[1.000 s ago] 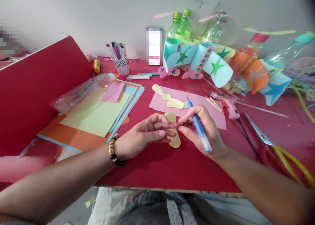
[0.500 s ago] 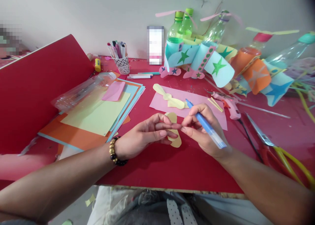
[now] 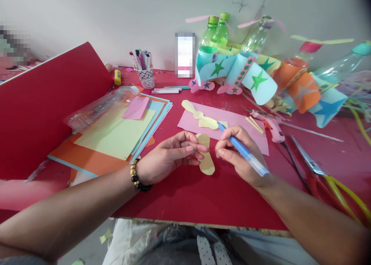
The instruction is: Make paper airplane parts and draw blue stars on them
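My left hand (image 3: pixel 171 155) lies on the red tabletop (image 3: pixel 185 195), its fingertips resting on a pale yellow paper cut-out (image 3: pixel 206 165) shaped like a long peanut. My right hand (image 3: pixel 236 153) is shut around a blue marker (image 3: pixel 246 153), whose tip points up and left, just above the cut-out. A gap separates the two hands. Behind them, a second yellow paper cut-out (image 3: pixel 199 113) lies on a pink paper sheet (image 3: pixel 246 135). A beaded bracelet (image 3: pixel 136 175) circles my left wrist.
To the left are a stack of coloured paper (image 3: pixel 113 141), a flattened plastic bottle (image 3: pixel 98 110) and a large red board (image 3: pixel 49 102). Decorated plastic bottles stand at the back. A pink glue gun (image 3: pixel 271 128) and scissors (image 3: pixel 315 176) lie to the right.
My hands have separated, with my left hand drawing back from the cut-out's top and my right hand moving right. The marker now leans further to the right.
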Available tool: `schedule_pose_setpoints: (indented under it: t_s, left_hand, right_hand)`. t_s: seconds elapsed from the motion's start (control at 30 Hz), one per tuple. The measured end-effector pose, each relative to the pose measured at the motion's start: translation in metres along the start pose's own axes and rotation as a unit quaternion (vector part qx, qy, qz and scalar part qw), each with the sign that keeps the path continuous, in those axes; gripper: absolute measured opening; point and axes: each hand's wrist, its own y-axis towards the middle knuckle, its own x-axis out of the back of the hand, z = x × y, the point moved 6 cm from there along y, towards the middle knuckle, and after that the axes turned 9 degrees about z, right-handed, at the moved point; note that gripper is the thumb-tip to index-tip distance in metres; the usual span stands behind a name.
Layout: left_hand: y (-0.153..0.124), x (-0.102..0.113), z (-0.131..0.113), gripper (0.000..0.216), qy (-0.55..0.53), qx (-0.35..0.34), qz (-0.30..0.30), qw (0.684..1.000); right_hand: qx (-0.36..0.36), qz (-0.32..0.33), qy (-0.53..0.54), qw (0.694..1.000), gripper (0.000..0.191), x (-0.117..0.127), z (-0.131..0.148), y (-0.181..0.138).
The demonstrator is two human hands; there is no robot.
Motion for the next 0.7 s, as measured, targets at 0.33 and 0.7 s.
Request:
schedule_pose_setpoints:
  t_s: [0.33, 0.7]
  left_hand:
    - [-0.0003, -0.0024, 0.0039, 0.009, 0.005, 0.018, 0.008, 1.0]
    - [-0.0012, -0.0057, 0.0043, 0.008, 0.029, 0.013, 0.022, 0.999]
  right_hand:
    - [0.024, 0.005, -0.022, 0.999, 0.024, -0.01, 0.0067, -0.0006]
    - [0.018, -0.017, -0.09, 0.996, 0.026, -0.0034, 0.0103, -0.0024]
